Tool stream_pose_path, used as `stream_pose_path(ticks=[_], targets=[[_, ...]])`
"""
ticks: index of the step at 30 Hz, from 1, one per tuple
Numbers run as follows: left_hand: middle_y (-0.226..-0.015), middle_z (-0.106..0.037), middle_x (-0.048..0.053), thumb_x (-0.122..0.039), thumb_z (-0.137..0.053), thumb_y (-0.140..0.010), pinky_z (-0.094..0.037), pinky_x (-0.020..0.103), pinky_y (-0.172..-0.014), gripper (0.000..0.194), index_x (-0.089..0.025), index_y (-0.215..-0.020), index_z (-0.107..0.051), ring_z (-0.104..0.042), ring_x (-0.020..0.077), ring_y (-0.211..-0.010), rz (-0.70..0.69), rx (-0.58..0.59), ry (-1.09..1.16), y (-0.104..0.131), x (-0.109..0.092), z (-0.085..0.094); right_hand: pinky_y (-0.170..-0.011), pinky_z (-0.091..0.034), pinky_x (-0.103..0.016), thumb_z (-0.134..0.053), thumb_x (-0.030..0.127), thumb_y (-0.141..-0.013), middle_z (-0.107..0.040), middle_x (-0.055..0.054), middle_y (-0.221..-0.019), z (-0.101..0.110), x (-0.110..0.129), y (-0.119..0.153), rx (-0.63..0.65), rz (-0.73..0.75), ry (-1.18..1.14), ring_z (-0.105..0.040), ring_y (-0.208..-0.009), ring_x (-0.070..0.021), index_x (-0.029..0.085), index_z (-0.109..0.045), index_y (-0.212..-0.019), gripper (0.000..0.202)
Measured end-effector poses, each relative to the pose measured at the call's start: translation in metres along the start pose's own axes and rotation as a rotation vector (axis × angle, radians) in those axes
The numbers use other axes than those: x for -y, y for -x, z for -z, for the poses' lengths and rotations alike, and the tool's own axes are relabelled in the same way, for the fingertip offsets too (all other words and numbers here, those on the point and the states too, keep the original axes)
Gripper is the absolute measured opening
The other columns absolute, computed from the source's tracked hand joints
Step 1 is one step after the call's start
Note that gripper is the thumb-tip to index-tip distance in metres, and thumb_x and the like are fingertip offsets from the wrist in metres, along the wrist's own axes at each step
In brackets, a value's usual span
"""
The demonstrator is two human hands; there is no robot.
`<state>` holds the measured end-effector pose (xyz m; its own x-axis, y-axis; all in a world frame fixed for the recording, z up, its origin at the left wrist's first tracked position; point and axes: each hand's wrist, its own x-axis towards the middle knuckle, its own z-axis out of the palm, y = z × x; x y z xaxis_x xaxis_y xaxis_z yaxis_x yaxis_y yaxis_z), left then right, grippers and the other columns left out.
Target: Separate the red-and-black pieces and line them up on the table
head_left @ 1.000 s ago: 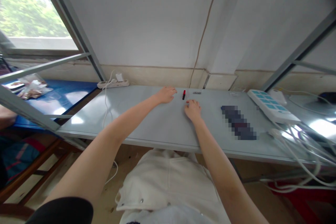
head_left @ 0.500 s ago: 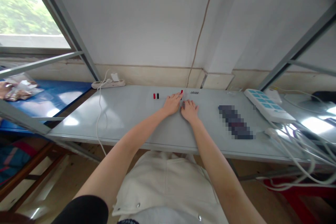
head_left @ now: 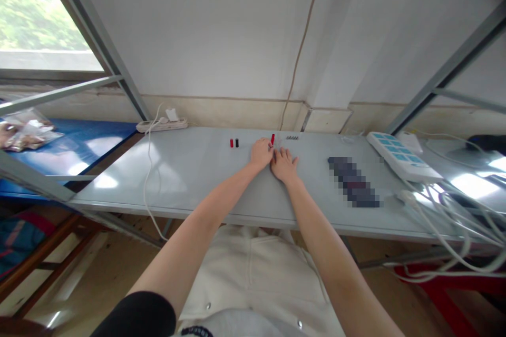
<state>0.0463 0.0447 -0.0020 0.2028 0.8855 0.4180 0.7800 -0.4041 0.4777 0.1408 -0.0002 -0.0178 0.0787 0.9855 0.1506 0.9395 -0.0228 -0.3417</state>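
On the grey table [head_left: 197,168], my left hand [head_left: 261,154] has its fingers drawn together beside a small red piece [head_left: 272,139]; whatever its fingertips hold is too small to make out. Close on its right, my right hand [head_left: 284,165] lies palm down with its fingers spread. A red cylinder [head_left: 231,143] and a black cylinder [head_left: 237,142] stand side by side to the left of my hands. Beyond my right hand is a short row of small dark pieces [head_left: 292,138].
A blurred dark object [head_left: 353,181] lies right of my hands. Farther right is a white power strip [head_left: 403,157] with cables. Another power strip [head_left: 166,125] sits at the back left, its cord [head_left: 147,184] hanging over the front edge. Metal posts flank the table.
My left hand has shifted slightly right, and its fingers have curled in. More of the red piece now shows. My right hand has barely moved.
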Motion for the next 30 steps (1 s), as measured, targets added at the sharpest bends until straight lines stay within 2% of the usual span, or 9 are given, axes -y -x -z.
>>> stream_pose_path(ticks=[4, 11, 17, 23, 27, 30], targets=[[-0.091, -0.061, 0.006, -0.019, -0.048, -0.078, -0.041, 0.031, -0.082, 0.011, -0.017, -0.085, -0.055, -0.053, 0.0171, -0.091, 0.025, -0.037, 0.050, 0.002, 0.007, 0.002, -0.099, -0.008, -0.062, -0.026, 0.034, -0.087, -0.026, -0.013, -0.141, 0.000, 0.001, 0.000, -0.006, 0.006, 0.014, -0.016, -0.131, -0.0285, 0.015, -0.036, -0.131, 0.049], [-0.095, -0.062, 0.006, -0.021, -0.050, -0.077, -0.044, 0.028, -0.079, 0.020, -0.016, -0.097, -0.055, -0.057, 0.0113, -0.079, 0.053, -0.115, 0.243, 0.022, 0.018, 0.022, -0.098, -0.007, -0.062, -0.025, 0.038, -0.087, -0.027, -0.014, -0.141, -0.003, 0.001, -0.004, -0.019, -0.002, 0.048, -0.018, -0.130, -0.0296, 0.015, -0.035, -0.132, 0.051], [-0.088, -0.065, 0.005, -0.025, -0.053, -0.077, -0.046, 0.024, -0.068, 0.015, -0.015, -0.087, -0.059, -0.058, 0.0107, -0.073, 0.140, -0.128, 0.409, 0.040, 0.025, 0.033, -0.098, -0.006, -0.062, -0.022, 0.041, -0.088, -0.026, -0.014, -0.141, -0.005, 0.003, -0.007, -0.017, -0.020, 0.085, -0.017, -0.130, -0.0296, 0.016, -0.032, -0.134, 0.054], [-0.077, -0.064, 0.004, -0.025, -0.059, -0.071, -0.045, 0.024, -0.065, 0.012, -0.014, -0.078, -0.060, -0.054, 0.0092, -0.063, 0.160, -0.236, 0.609, 0.036, 0.037, 0.033, -0.099, -0.008, -0.062, -0.018, 0.041, -0.089, -0.026, -0.013, -0.141, -0.004, 0.004, -0.005, 0.012, -0.032, 0.116, -0.016, -0.131, -0.0280, 0.015, -0.030, -0.134, 0.054], [-0.073, -0.063, 0.003, -0.022, -0.060, -0.070, -0.045, 0.023, -0.065, 0.012, -0.014, -0.078, -0.061, -0.054, 0.0092, -0.063, 0.208, -0.254, 0.690, 0.033, 0.044, 0.030, -0.097, -0.011, -0.062, -0.021, 0.033, -0.089, -0.032, -0.014, -0.138, 0.000, 0.005, 0.002, -0.003, 0.012, 0.093, -0.020, -0.129, -0.0275, 0.016, -0.037, -0.129, 0.046], [-0.070, -0.062, 0.003, -0.021, -0.060, -0.068, -0.044, 0.023, -0.064, 0.011, -0.014, -0.077, -0.061, -0.054, 0.0091, -0.061, 0.248, -0.238, 0.730, 0.034, 0.044, 0.028, -0.095, -0.017, -0.061, -0.027, 0.028, -0.088, -0.046, -0.014, -0.126, 0.002, 0.005, 0.006, -0.064, 0.079, 0.038, -0.034, -0.121, -0.0273, 0.018, -0.047, -0.119, 0.038]])
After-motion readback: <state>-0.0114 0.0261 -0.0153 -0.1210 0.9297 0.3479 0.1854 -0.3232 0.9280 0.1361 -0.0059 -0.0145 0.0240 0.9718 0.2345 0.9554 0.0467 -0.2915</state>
